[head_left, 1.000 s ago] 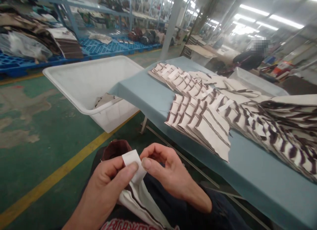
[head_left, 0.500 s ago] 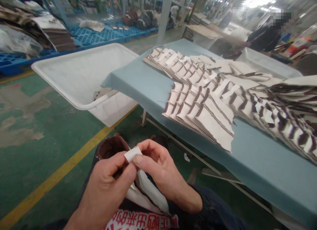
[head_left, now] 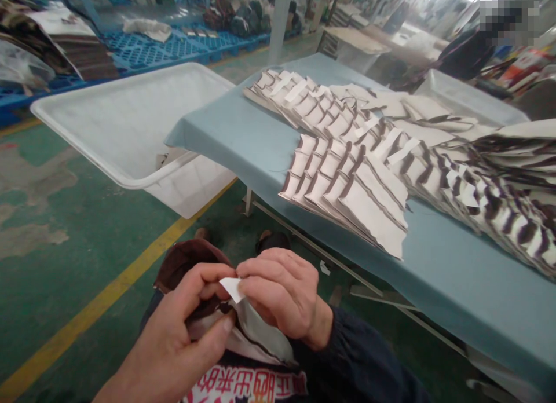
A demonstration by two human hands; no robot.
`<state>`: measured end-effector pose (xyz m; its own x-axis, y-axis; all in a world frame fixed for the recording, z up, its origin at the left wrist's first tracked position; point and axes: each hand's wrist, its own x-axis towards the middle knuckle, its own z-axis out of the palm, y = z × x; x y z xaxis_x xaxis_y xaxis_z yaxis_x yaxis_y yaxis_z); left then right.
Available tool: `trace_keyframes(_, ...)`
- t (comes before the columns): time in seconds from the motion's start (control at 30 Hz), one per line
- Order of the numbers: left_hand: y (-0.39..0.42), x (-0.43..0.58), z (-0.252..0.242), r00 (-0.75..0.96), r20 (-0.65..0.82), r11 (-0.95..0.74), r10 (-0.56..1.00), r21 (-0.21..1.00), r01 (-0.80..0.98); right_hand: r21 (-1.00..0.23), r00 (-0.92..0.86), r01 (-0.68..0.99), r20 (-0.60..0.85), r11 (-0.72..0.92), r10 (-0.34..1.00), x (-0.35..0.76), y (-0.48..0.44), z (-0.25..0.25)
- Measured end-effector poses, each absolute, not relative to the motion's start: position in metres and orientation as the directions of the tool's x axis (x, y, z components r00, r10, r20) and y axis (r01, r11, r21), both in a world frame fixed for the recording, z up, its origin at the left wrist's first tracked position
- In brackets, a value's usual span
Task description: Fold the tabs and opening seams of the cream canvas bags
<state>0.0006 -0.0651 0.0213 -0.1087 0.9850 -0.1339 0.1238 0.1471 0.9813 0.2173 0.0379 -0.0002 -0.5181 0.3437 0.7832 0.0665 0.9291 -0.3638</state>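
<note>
In front of my lap, my left hand [head_left: 178,328] grips a sewn fabric piece [head_left: 263,333], pale with dark seams, thumb on the near side and fingers curled behind. My right hand [head_left: 284,290] has its fingers bent over a small white slip [head_left: 231,288], pinching it at the top edge of the fabric piece. The slip stands tilted between both hands, its lower corner pointing down. A brown fabric part [head_left: 191,264] bulges out beyond my left fingers; whether it belongs to the same piece I cannot tell. My right fingertips are partly hidden.
A blue-grey covered table [head_left: 243,142] carries overlapping rows of pale, dark-edged fabric pieces [head_left: 347,189], some with white slips. A white plastic bin [head_left: 125,119] stands at its left end. Another bin [head_left: 469,99] and a person's dark sleeve [head_left: 464,52] are behind. Blue pallets [head_left: 174,50] lie farther back.
My right hand has turned over, its back now facing up, with the fingers over the slip. The slip has tilted, and my left thumb has moved down away from it onto the fabric.
</note>
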Motion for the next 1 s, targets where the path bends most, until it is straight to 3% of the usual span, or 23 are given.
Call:
trace_keyframes(0.17, -0.075, -0.008, 0.026, -0.016, -0.398, 0.395, 0.917, 0.914, -0.096, -0.338, -0.625, 0.072, 0.718, 0.938, 0.306, 0.233, 0.035, 0.000)
trace_keyframes(0.27, -0.077, -0.013, 0.027, 0.031, -0.481, 0.482, 0.876, 0.871, -0.098, -0.348, -0.634, 0.082, 0.705, 0.934, 0.319, 0.234, 0.031, 0.002)
trace_keyframes(0.37, -0.079, -0.022, 0.017, 0.106, -0.472, 0.469, 0.875, 0.881, 0.056, -0.281, -0.594, 0.098, 0.753, 0.955, 0.283, 0.228, 0.033, 0.004)
trace_keyframes(0.47, -0.077, -0.029, 0.011, 0.069, -0.414, 0.391, 0.908, 0.895, 0.216, -0.249, -0.497, 0.101, 0.826, 0.963, 0.266, 0.216, 0.033, 0.002)
trace_keyframes(0.57, -0.071, -0.028, 0.019, 0.015, -0.322, 0.305, 0.947, 0.910, 0.281, -0.474, -0.406, 0.031, 0.799, 0.880, 0.444, 0.205, 0.024, 0.000)
trace_keyframes(0.67, -0.065, -0.024, 0.029, -0.031, -0.226, 0.226, 0.974, 0.939, 0.258, -0.840, -0.440, -0.096, 0.518, 0.535, 0.734, 0.204, 0.012, 0.008)
trace_keyframes(0.73, -0.063, -0.024, 0.030, -0.039, -0.170, 0.175, 0.985, 0.955, 0.241, -0.971, -0.506, -0.132, 0.241, 0.202, 0.828, 0.209, 0.008, 0.021)
trace_keyframes(0.87, -0.061, -0.029, 0.019, -0.051, -0.070, 0.080, 0.996, 0.970, 0.230, -0.932, -0.642, -0.152, -0.161, -0.330, 0.750, 0.222, 0.014, 0.060)
trace_keyframes(1.0, -0.055, -0.033, 0.016, -0.041, -0.021, 0.031, 0.999, 0.966, 0.258, -0.816, -0.735, -0.080, -0.339, -0.572, 0.587, 0.225, 0.017, 0.097)
